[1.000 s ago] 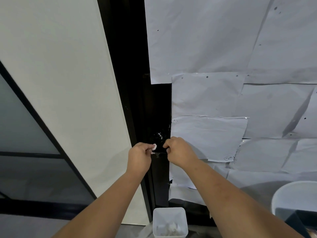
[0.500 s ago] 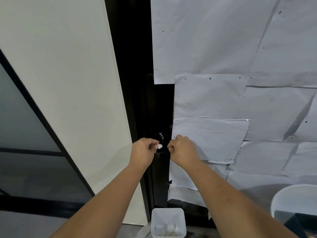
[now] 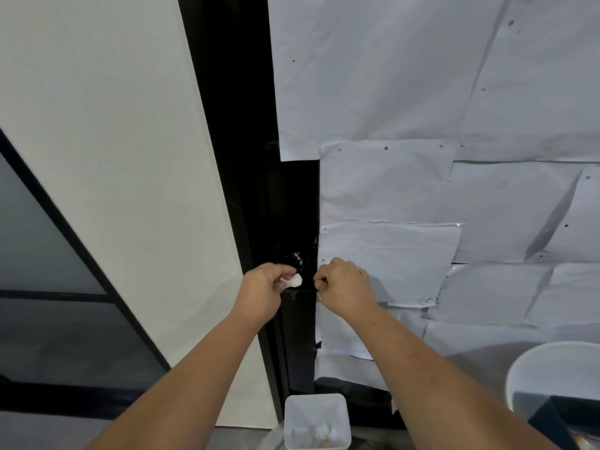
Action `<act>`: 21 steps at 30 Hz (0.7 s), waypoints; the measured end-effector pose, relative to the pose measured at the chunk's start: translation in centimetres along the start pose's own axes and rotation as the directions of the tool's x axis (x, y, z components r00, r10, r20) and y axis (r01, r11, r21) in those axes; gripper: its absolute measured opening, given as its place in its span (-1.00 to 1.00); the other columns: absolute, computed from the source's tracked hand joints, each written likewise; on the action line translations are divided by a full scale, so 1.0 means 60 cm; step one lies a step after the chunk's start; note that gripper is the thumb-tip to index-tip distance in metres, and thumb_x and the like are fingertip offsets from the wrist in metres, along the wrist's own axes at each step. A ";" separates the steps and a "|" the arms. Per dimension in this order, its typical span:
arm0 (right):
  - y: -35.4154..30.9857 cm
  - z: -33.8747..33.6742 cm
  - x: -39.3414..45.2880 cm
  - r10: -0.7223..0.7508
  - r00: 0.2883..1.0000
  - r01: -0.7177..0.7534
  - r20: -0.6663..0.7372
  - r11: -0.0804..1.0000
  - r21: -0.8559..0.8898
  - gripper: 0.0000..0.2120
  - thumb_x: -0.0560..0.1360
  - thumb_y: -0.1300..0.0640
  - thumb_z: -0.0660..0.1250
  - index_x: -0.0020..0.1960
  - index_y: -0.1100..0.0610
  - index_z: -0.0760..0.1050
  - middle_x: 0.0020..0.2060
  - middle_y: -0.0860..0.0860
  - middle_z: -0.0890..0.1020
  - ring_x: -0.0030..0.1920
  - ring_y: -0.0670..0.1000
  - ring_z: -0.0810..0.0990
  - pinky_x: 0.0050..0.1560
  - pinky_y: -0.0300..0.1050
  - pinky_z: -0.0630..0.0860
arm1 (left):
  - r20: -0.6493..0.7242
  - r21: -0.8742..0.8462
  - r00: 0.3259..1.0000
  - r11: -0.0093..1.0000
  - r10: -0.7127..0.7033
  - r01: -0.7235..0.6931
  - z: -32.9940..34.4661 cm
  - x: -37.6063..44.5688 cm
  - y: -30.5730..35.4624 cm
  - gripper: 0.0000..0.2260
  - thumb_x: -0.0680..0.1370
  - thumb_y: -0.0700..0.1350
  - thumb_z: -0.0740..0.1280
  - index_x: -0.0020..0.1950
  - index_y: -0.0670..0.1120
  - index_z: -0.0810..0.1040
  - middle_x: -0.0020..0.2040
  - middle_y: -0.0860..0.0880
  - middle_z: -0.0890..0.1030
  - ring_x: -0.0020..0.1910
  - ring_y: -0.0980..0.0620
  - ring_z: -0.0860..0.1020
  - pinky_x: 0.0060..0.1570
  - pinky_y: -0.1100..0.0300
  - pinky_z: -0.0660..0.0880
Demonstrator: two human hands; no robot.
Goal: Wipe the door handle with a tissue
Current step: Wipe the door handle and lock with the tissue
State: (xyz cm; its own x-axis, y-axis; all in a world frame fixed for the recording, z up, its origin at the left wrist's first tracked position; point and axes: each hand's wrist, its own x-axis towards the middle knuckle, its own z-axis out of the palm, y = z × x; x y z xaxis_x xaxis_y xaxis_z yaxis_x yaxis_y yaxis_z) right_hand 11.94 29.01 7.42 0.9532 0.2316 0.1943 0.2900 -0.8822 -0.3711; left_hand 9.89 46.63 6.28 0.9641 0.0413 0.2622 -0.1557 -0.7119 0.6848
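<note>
— Left hand (image 3: 263, 289), just left of frame centre: curled, pinching a small white tissue (image 3: 293, 280) wad between thumb and fingertips. Pressed close against the dark door strip.

— And the right?

— Right hand (image 3: 345, 287), just right of centre: fingers curled inward, knuckles up, apart from the left by a narrow gap. Seems closed on the dark handle edge, but too dark to tell what sits inside the grip.

— Handle itself?

— Door handle (image 3: 293, 259), black on black, just above the tissue at centre; only a few glints visible. Touching the tissue or not: cannot tell. Thin horizontal dark bar running between the two hands, slightly below the wad.

— Further out?

— Black door frame (image 3: 233, 125) running top to bottom through the middle. Pale wall panel (image 3: 113, 157) filling the upper left; dark glass (image 3: 48, 254) with black bars at the lower left. Overlapping white paper sheets (image 3: 422, 92) taped across the whole right side, dotted with small holes.

— Bottom edge?

— White square bin (image 3: 316, 407) at bottom centre, below the forearms, with crumpled white scraps inside. Round white container (image 3: 552, 362) at the lower right corner, partly cut off.
</note>
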 end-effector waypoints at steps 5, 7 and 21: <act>-0.006 -0.002 -0.001 0.029 0.999 -0.028 -0.021 0.998 0.060 -0.84 0.51 0.00 0.25 0.06 -0.08 0.55 -0.02 -0.04 0.52 0.07 0.04 0.45 0.13 0.00 0.34 | 0.027 -0.116 1.000 0.993 0.005 -0.002 -0.003 0.002 0.022 -0.60 0.50 -0.32 0.39 0.23 0.06 0.47 -0.03 0.11 0.57 -0.07 0.20 0.56 -0.11 0.50 0.46; -0.011 0.001 -0.002 0.023 0.999 -0.020 -0.031 0.997 0.077 -0.84 0.50 -0.02 0.27 0.06 -0.09 0.54 -0.03 -0.05 0.51 0.06 0.03 0.45 0.10 -0.01 0.33 | 0.004 -0.126 1.000 0.992 -0.016 0.016 0.000 0.003 0.026 -0.58 0.47 -0.31 0.42 0.22 0.05 0.44 0.00 0.09 0.53 -0.09 0.16 0.55 -0.15 0.44 0.49; -0.025 0.007 -0.004 -0.072 0.985 0.086 -0.156 0.993 0.085 -0.76 0.45 0.17 0.27 0.08 -0.02 0.55 -0.03 -0.04 0.52 0.03 0.04 0.44 0.00 -0.07 0.33 | -0.042 -0.135 0.993 0.985 -0.112 0.105 0.004 -0.003 0.000 -0.79 0.45 -0.19 0.49 0.05 -0.02 0.65 -0.06 0.10 0.56 -0.11 0.24 0.56 -0.17 0.50 0.44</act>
State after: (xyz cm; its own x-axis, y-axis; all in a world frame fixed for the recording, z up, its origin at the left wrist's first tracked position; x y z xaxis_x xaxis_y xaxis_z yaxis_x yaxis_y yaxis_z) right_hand 11.33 30.45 7.56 0.9048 0.2272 0.3601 0.3768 -0.8211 -0.4288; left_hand 9.79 46.44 6.09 0.9657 0.1497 0.2121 -0.0811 -0.6021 0.7943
